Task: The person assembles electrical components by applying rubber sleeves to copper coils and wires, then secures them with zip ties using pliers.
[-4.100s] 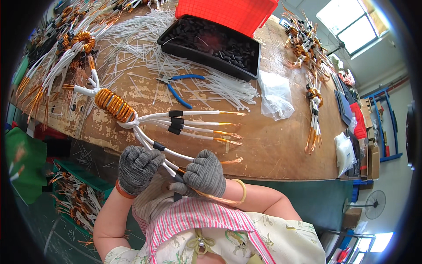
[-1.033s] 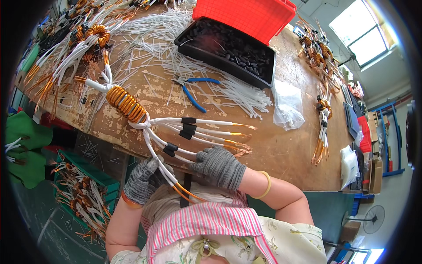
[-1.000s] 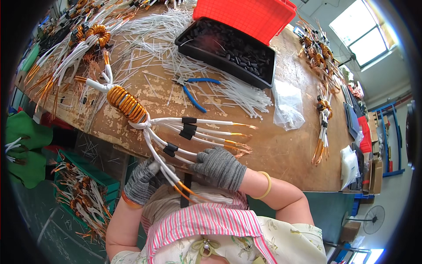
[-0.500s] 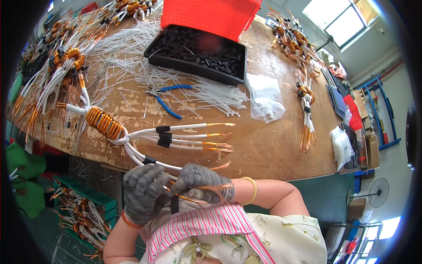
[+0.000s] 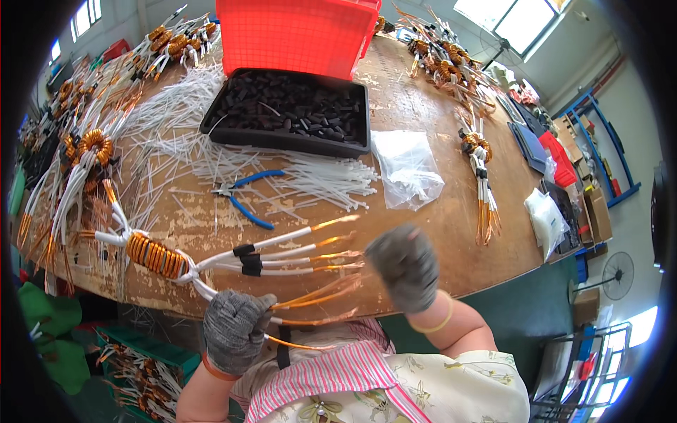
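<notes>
A copper-wound coil (image 5: pixel 156 256) lies near the table's front edge. Its white-sleeved leads (image 5: pixel 295 251) fan out to the right, with black sleeves (image 5: pixel 251 264) around some and bare copper strands at the tips. In a grey knit glove, my left hand (image 5: pixel 236 328) is closed around the lower leads, whose copper ends (image 5: pixel 310 323) stick out past the fingers toward the right. My right hand (image 5: pixel 407 268), gloved too, is raised above the table to the right of the lead tips. Motion smears its fingers, and whether it holds anything cannot be made out.
Beyond the coil lie blue-handled cutters (image 5: pixel 254 201) and scattered white cable ties (image 5: pixel 324 176). A black bin (image 5: pixel 289 144) of small black pieces stands behind, a red basket (image 5: pixel 296 35) at its back. A clear bag (image 5: pixel 407 169) and more coils (image 5: pixel 476 148) lie right; others (image 5: pixel 95 146) are piled left.
My right hand has left the leads beside my left hand and moved up and right over the table. My left hand keeps its grip. The view has shifted.
</notes>
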Motion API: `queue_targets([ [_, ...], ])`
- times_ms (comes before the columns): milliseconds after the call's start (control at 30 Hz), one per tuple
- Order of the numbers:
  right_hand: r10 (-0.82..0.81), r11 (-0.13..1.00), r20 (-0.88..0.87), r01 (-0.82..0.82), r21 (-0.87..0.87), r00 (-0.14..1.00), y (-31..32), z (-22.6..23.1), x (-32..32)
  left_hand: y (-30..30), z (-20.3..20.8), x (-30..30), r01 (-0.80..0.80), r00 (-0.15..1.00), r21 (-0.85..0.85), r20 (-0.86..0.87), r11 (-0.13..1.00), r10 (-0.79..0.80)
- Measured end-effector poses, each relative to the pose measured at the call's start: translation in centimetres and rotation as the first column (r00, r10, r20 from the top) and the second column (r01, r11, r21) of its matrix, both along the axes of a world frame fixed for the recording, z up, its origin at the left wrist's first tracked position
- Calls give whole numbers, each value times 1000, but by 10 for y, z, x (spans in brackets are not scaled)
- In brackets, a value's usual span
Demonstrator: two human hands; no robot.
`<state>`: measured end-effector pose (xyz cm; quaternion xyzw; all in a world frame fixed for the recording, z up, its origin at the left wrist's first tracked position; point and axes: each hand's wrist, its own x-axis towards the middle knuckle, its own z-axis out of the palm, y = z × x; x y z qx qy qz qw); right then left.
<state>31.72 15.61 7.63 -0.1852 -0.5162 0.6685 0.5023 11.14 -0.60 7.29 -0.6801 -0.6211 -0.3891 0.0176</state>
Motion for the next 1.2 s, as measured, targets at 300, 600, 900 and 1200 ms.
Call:
queue_targets([
  [300,-640,635,654,-203,746,403,237,-8,-90,22,12,21,140,986,-90,100,986,-131],
  [600,-575,573,767,-809,130,-284,279,-22,-172,29,12,24,114,985,-103,143,988,-99],
  [900,462,874,258,-386,-296,849,232,15,-60,28,17,31,102,964,-53,253,993,-85],
  [1200,572,638,-98,-517,-571,814,70,-3,15,32,25,43,196,969,26,149,980,-198],
])
